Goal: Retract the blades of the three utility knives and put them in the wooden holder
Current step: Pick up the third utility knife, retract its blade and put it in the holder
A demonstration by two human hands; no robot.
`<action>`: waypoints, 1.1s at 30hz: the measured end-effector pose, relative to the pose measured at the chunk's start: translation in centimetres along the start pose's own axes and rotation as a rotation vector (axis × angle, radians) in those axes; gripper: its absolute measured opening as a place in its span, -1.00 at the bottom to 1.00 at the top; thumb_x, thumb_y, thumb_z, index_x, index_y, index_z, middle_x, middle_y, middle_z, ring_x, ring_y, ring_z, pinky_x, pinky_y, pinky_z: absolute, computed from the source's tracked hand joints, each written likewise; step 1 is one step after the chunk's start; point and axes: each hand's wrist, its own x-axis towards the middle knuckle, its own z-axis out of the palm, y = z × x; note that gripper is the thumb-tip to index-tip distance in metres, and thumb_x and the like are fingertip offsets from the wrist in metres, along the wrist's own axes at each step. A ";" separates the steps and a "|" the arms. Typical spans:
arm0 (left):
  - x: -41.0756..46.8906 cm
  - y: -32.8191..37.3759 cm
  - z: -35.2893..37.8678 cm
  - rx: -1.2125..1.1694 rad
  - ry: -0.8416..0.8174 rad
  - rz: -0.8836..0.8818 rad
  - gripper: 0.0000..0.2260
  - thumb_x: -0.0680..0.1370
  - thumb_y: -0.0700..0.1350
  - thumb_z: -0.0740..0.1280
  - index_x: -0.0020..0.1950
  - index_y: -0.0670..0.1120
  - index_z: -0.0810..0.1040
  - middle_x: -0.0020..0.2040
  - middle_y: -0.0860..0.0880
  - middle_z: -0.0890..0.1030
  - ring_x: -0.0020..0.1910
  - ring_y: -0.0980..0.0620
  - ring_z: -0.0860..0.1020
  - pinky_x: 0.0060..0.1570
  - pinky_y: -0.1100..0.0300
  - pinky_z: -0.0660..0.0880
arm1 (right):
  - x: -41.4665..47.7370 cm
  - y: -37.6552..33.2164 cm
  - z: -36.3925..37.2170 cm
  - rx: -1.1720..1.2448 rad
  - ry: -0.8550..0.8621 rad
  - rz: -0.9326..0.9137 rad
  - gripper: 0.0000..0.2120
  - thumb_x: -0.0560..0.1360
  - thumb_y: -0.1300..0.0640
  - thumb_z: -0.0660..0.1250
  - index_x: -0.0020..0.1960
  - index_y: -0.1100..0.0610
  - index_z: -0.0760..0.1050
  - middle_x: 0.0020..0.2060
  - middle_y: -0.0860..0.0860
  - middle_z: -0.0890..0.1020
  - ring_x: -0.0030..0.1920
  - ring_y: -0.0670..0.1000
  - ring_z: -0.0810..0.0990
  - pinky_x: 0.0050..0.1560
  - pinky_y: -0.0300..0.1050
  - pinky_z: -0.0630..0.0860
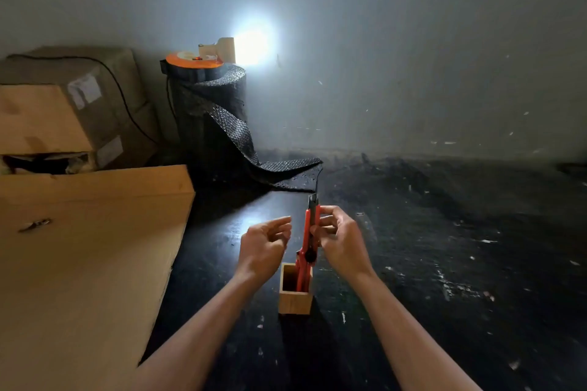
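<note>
Our right hand [338, 233] grips the utility knife [308, 232] upright, its long axis vertical, directly above the wooden holder [295, 298]; our left hand [265, 244] hovers unclenched beside it.

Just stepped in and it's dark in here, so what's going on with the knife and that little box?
A person is lowering a red utility knife into a small wooden holder on the dark floor. The right hand grips the knife upright, its lower end at the holder's opening, where more red handles already show. The left hand hovers open beside it, holding nothing.
</note>
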 end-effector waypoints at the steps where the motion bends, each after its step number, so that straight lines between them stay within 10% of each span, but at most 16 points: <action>1: -0.1 -0.7 0.1 0.072 0.005 -0.010 -0.65 0.54 -0.32 0.41 0.31 -0.11 0.63 0.17 -0.09 0.73 0.13 0.05 0.70 0.21 -0.02 0.63 | 0.1 0.7 0.2 -0.012 0.004 0.011 -0.78 0.54 0.37 0.36 0.13 0.15 0.54 -0.11 0.06 0.69 -0.14 -0.02 0.72 -0.22 -0.15 0.68; 8: -0.7 -6.5 1.1 0.361 -0.084 -0.108 -0.53 0.46 -0.13 0.55 0.36 -0.08 0.58 0.25 -0.09 0.65 0.18 0.04 0.60 0.16 0.23 0.51 | 0.3 4.7 2.3 -0.172 -0.033 0.113 -0.92 0.55 0.24 0.39 0.03 0.17 0.53 -0.15 0.01 0.64 -0.23 -0.14 0.63 -0.36 -0.41 0.52; 16: -0.7 -10.6 2.0 0.397 -0.196 -0.213 -0.34 0.38 -0.15 0.61 0.45 -0.07 0.50 0.36 -0.08 0.59 0.32 -0.01 0.56 0.28 0.18 0.46 | 0.6 8.6 5.5 -0.396 -0.113 0.163 -0.93 0.52 0.12 0.40 -0.01 0.03 0.54 -0.14 -0.02 0.69 -0.14 0.01 0.67 -0.14 0.04 0.65; 26: -0.4 -12.3 2.4 0.300 -0.197 -0.238 -0.36 0.36 -0.22 0.58 0.43 -0.01 0.55 0.25 0.02 0.68 0.19 0.15 0.61 0.11 0.39 0.43 | 0.6 9.8 7.6 -0.477 -0.147 0.221 -0.91 0.53 0.25 0.31 0.00 0.10 0.54 -0.16 0.06 0.70 -0.19 0.07 0.66 -0.16 0.04 0.64; 33: -1.2 -11.9 2.2 0.308 -0.178 -0.233 -0.41 0.37 -0.17 0.57 0.40 0.03 0.58 0.21 0.05 0.70 0.22 0.09 0.64 0.24 0.19 0.54 | 0.0 8.4 6.7 -0.432 -0.096 0.174 -0.81 0.59 0.22 0.28 0.15 0.13 0.60 -0.08 0.08 0.73 -0.11 0.05 0.70 -0.08 -0.10 0.65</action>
